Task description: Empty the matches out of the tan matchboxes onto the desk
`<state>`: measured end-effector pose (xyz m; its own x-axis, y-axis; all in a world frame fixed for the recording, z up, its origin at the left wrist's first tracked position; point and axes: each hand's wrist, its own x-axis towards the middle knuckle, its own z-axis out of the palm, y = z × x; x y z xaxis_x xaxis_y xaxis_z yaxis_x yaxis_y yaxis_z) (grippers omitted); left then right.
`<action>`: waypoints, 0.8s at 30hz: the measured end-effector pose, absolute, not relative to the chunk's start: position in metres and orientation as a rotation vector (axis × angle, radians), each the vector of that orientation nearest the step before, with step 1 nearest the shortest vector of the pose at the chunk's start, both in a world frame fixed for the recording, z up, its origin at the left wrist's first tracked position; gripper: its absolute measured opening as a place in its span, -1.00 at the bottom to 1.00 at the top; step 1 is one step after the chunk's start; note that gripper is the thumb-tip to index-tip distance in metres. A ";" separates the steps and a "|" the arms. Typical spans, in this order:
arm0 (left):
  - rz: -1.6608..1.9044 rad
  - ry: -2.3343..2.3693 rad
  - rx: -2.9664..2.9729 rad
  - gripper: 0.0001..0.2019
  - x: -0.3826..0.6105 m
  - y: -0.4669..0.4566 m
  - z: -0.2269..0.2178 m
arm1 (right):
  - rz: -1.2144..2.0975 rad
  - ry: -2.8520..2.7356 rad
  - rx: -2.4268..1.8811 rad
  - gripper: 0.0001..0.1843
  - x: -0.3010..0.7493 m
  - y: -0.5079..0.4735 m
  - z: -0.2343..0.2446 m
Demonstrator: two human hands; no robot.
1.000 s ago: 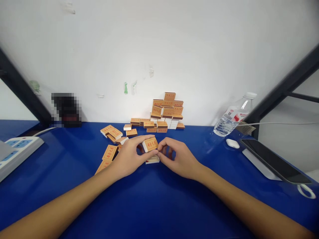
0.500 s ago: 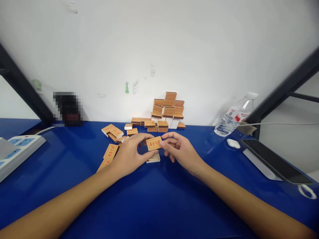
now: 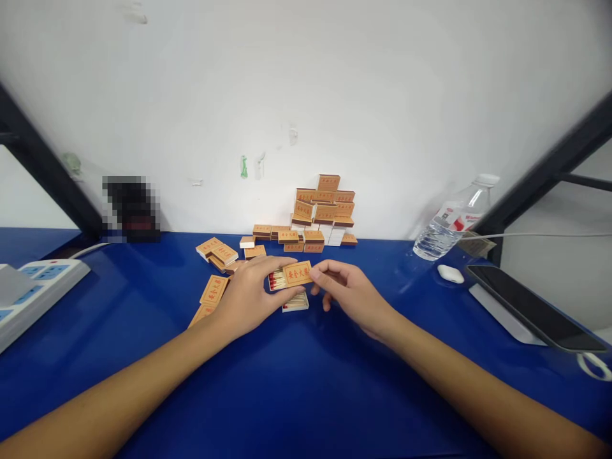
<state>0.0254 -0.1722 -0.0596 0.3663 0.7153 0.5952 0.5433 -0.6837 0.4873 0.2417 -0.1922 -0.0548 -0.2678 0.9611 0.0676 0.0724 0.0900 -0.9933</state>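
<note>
My left hand (image 3: 251,290) is closed around a matchbox (image 3: 297,273), thumb below and fingers above. The box is partly slid open: red-tipped matches (image 3: 277,280) show in its tray on the left side. At the right end of the sleeve, the thumb and fingers of my right hand (image 3: 342,284) pinch the box. Just below it on the blue table lies a white tray of matches (image 3: 295,302), partly covered by my left thumb.
Several matchboxes are stacked (image 3: 325,207) against the wall, with a low row (image 3: 287,236) to their left. Loose matchboxes (image 3: 213,290) lie beside my left hand. A water bottle (image 3: 452,220), a white case (image 3: 450,274) and a phone (image 3: 530,309) are at the right, a power strip (image 3: 43,287) at the left.
The held matchbox has opened: its matches now show at the left of the sleeve. My right hand has shifted slightly right and stays on the box's right end.
</note>
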 end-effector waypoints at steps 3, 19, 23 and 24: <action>1.193 1.121 2.459 -0.55 0.025 -0.171 -0.061 | 1.327 -1.496 -1.112 -0.57 0.247 -0.188 -0.055; 1.221 1.330 2.332 -0.68 0.021 -0.165 -0.052 | 0.805 -1.213 -1.290 -0.79 0.317 -0.123 -0.056; 1.163 1.358 2.336 -0.67 0.021 -0.164 -0.052 | 0.553 -1.044 -1.492 -0.80 0.370 -0.096 -0.059; 1.152 1.366 2.335 -0.66 0.021 -0.164 -0.053 | 0.543 -1.038 -1.517 -0.80 0.378 -0.092 -0.060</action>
<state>0.0213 -0.1644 -0.0532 0.2689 0.8090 0.5227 0.6519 -0.5524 0.5195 0.3784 -0.0919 -0.0601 0.4998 0.8404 0.2094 0.3079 0.0536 -0.9499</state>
